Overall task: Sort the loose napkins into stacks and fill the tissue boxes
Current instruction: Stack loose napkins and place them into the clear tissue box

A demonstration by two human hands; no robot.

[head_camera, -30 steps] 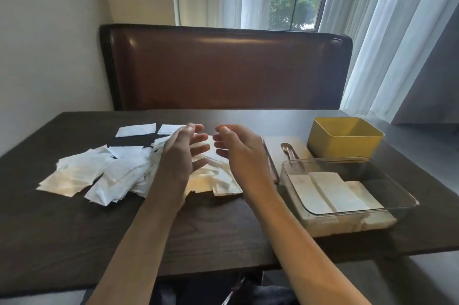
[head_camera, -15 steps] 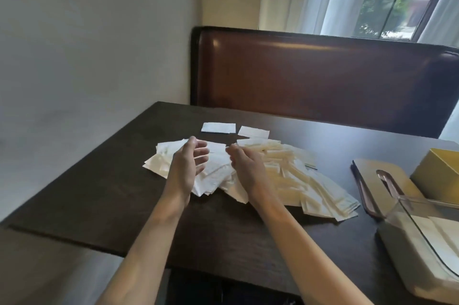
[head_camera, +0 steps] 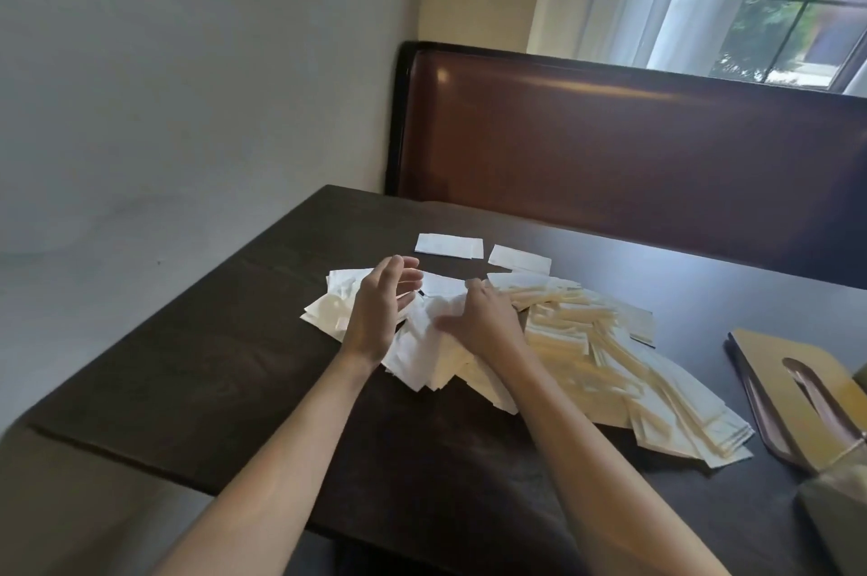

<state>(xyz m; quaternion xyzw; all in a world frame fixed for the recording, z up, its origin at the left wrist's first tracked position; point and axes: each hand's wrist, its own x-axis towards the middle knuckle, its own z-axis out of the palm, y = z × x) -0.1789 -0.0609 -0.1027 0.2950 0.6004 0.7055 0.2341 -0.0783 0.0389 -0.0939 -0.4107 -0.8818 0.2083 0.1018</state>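
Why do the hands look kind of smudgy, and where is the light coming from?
In the head view, the right hand and left hand look smeared, probably from motion, and the napkin pile is soft too; daylight comes through the window at upper right, leaving a soft shine on the brown bench back; the wide lens tilts and bends the table edges.

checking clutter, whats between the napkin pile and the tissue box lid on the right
Head view: only bare dark table between the napkin pile and the tissue box lid.
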